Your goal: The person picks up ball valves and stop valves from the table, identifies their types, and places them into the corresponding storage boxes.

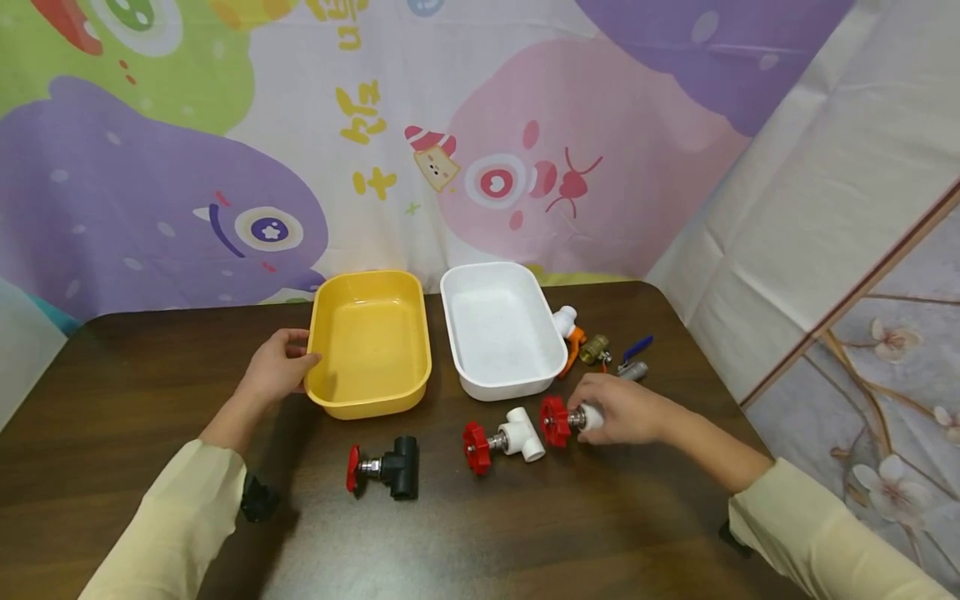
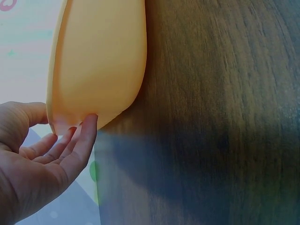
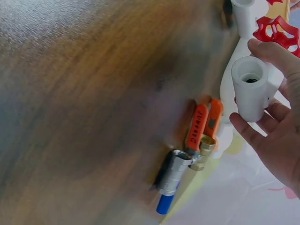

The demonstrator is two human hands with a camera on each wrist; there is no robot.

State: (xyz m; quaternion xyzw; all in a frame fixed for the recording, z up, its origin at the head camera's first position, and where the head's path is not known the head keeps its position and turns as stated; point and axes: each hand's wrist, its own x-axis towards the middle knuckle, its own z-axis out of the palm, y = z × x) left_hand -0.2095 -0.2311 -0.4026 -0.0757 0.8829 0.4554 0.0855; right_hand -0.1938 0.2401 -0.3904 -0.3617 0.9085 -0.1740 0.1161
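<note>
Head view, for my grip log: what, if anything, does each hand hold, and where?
Left hand holds the yellow tray by its left rim; right hand, a red-wheeled valve by its white pipe.

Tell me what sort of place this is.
Probably a makeshift indoor workspace: a dark wooden table, a cartoon-printed cloth hung behind it, and a white valve in the right hand.
</note>
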